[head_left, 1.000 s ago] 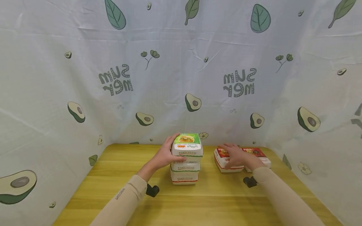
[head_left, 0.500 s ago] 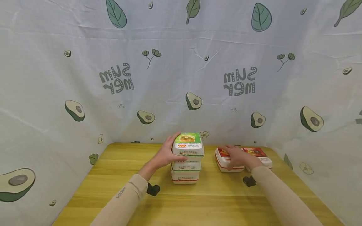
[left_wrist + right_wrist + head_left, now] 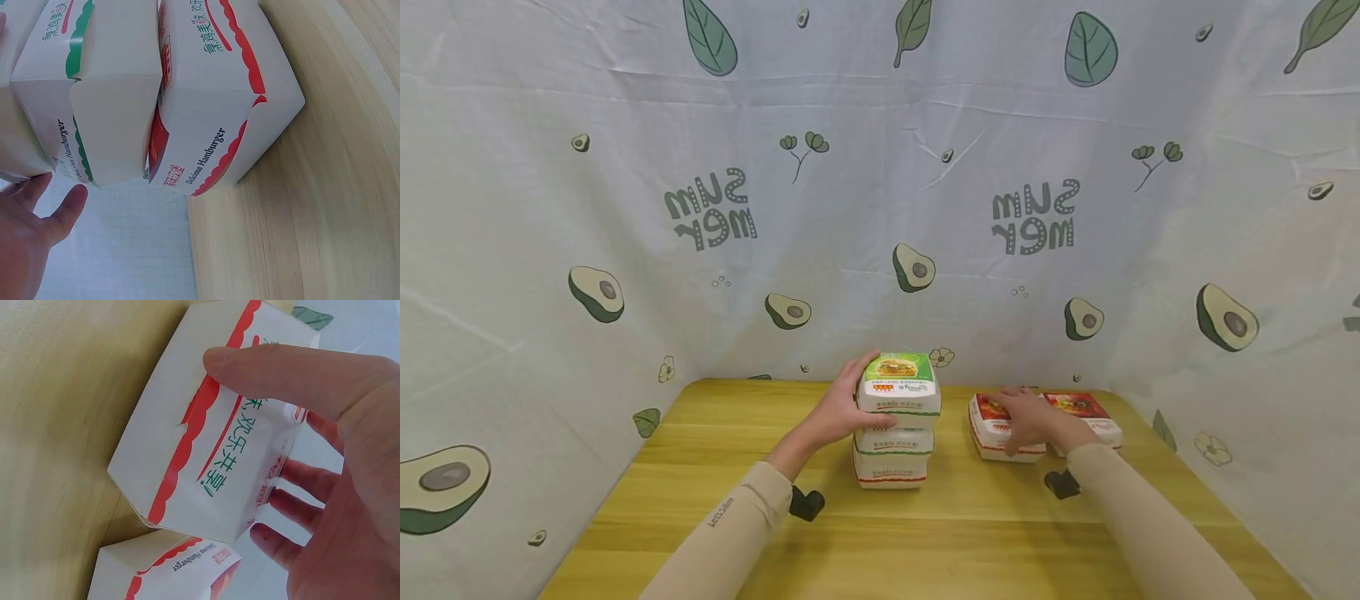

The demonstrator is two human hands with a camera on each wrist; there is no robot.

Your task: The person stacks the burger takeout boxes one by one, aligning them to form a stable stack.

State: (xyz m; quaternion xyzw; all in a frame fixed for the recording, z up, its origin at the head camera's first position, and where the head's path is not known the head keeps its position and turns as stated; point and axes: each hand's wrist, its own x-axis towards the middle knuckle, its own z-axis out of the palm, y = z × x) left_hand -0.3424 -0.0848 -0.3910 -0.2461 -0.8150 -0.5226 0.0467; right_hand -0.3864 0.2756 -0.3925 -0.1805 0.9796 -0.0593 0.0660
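Observation:
A stack of three hamburger boxes stands on the wooden table [image 3: 850, 550]: a green-topped box [image 3: 898, 392] uppermost, a green-trimmed box [image 3: 119, 100] in the middle and a red-trimmed box [image 3: 206, 94] at the bottom. My left hand [image 3: 838, 404] holds the uppermost box from its left side, thumb across the front. To the right, my right hand [image 3: 1033, 417] grips a red-topped hamburger box [image 3: 988, 429]. Its thumb presses the front wall in the right wrist view, and the other fingers reach over the lid, partly hidden behind it.
Another red-topped box [image 3: 1093, 412] sits close to the right of the gripped one, partly behind the right wrist. A white curtain [image 3: 850, 208] printed with avocados and leaves encloses the table at the back and sides. Black pieces [image 3: 807, 504] show by both wrists.
The right hand's fingers have closed in on the red-topped box, whose front edge has shifted slightly toward me. The left hand and the stack stay in place.

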